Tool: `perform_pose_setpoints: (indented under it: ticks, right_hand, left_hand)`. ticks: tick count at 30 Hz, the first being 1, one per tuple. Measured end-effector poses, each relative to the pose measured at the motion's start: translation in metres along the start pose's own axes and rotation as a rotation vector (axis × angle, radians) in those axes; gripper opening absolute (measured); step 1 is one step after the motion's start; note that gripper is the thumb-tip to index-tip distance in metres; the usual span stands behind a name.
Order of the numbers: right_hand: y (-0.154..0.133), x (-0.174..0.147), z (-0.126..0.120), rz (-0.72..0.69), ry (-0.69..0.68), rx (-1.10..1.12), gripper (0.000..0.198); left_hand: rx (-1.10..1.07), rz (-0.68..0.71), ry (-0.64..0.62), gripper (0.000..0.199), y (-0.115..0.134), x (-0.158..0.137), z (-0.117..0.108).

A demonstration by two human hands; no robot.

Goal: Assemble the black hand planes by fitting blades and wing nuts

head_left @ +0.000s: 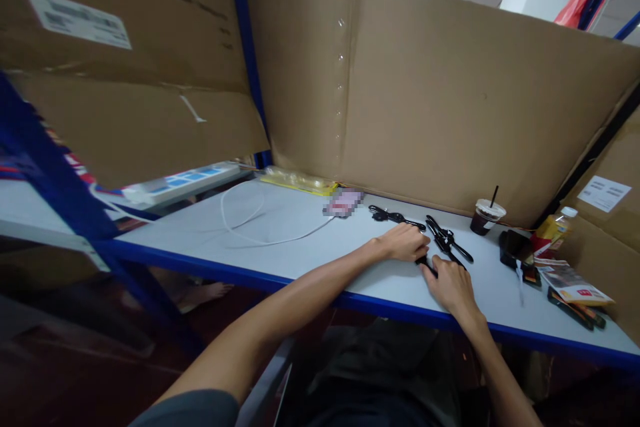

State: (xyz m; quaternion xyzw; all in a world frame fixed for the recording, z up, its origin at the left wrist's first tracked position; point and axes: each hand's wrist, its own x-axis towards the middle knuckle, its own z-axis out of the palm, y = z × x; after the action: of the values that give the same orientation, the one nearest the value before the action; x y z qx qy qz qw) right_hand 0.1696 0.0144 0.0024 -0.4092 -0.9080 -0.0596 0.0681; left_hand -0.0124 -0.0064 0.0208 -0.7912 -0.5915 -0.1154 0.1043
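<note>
My left hand (404, 243) is closed near the front middle of the table, its fingers curled on one end of a black long-handled tool (428, 269). On the other end, the fingers and thumb of my right hand (450, 284) are closed too. Most of this tool is hidden by the hands, so its exact kind does not show. Just behind them lies a black clamp-like tool (445, 237) with two spread handles. A similar black tool (390, 215) rests further left, partly behind my left hand.
A phone-like blurred object (343, 202) with a white cable (280, 242) lies left of the tools. At right stand a drink cup (486, 216) with a straw, a bottle (563, 221) and packets (573, 283). Cardboard (425, 93) walls the back; a power strip (185, 180) sits left.
</note>
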Motion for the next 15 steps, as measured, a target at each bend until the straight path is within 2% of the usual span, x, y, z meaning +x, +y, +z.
perform_pose_setpoints:
  ticks: [3,7,13,15]
  right_hand:
    - [-0.0002,0.0007,0.0001,0.002,-0.010,-0.001,0.033]
    - [0.0002,0.0002,-0.0001,0.008,-0.006,0.011,0.034]
    - [0.0010,-0.0004,0.0009,-0.010,0.022,0.019,0.036]
    - [0.0011,-0.0001,0.0014,-0.004,0.017,0.017,0.035]
  left_hand:
    - [-0.019,0.016,0.005,0.024,0.0028,0.0012,0.0012]
    - [0.012,-0.049,0.017,0.019,0.0029,0.0029,0.0019]
    - [0.021,-0.022,-0.001,0.023,-0.0024,0.0011,0.0007]
    - [-0.001,-0.011,0.004,0.031,-0.0021,0.0007,0.0010]
